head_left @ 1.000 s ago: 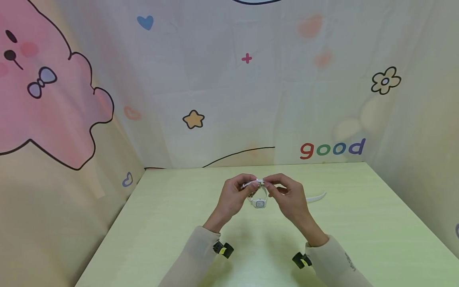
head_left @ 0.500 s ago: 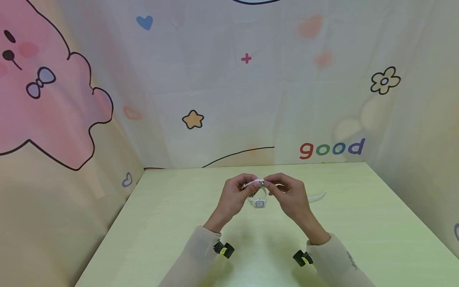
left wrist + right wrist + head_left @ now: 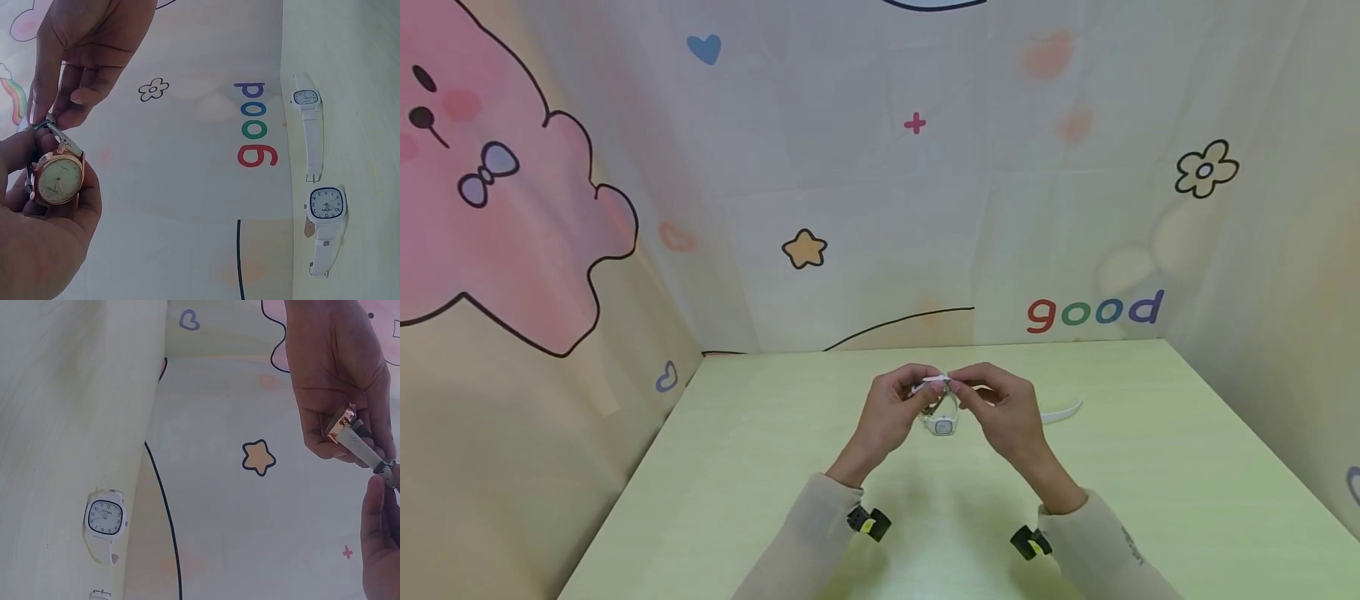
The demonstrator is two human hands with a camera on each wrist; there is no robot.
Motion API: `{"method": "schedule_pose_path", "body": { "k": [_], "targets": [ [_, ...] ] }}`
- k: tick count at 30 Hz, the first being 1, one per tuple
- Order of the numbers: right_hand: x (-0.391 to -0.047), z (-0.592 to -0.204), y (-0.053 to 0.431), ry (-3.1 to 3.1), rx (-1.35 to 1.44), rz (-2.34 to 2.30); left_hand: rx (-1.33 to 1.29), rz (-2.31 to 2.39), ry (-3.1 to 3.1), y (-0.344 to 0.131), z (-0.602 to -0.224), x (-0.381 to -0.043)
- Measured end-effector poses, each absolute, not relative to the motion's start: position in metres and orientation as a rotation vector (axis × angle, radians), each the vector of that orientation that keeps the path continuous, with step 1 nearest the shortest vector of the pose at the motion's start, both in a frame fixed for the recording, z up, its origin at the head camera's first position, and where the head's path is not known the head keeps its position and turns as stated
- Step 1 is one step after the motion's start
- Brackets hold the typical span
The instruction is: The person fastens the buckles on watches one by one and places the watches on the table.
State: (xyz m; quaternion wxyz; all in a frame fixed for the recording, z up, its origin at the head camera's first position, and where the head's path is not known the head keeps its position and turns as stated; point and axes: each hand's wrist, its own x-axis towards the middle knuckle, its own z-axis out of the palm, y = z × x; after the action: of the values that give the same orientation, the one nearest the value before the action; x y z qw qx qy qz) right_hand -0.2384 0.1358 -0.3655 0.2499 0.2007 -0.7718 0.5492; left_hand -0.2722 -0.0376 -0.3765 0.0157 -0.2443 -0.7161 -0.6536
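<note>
In the left wrist view, a wristwatch (image 3: 60, 180) with a rose-gold round case and pale strap lies in the curled fingers of my left hand (image 3: 44, 244). My right hand (image 3: 94, 56) reaches in from above and pinches the strap near its buckle end. The right wrist view shows the same strap (image 3: 362, 447) running from the case to the right thumb and fingertips. Seen from the head, left hand (image 3: 889, 412) and right hand (image 3: 1006, 412) meet above the table, fingertips close together over the strap. Fingers hide part of the buckle.
On the pale table (image 3: 760, 483), a white square-faced watch (image 3: 943, 426) stands just beyond the hands. A second white watch (image 3: 306, 98) lies to the right, its strap (image 3: 1062, 413) showing past the right hand. A printed cloth backdrop (image 3: 865, 167) rises behind the table.
Both hands stay nearly in place. The white strap between the fingertips has shifted and turned slightly, and the right fingertips have edged a little closer to the left.
</note>
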Motion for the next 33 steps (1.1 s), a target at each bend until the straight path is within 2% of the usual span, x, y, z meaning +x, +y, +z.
{"method": "schedule_pose_path", "body": {
  "k": [12, 33],
  "targets": [
    [-0.225, -0.349, 0.131, -2.061, 0.591, 1.488, -0.751, -2.054, -2.227, -0.037, -0.374, -0.271],
    [-0.225, -0.351, 0.129, -2.059, 0.593, 1.403, -0.718, -2.078, -2.192, -0.032, -0.373, -0.273]
  ]
}}
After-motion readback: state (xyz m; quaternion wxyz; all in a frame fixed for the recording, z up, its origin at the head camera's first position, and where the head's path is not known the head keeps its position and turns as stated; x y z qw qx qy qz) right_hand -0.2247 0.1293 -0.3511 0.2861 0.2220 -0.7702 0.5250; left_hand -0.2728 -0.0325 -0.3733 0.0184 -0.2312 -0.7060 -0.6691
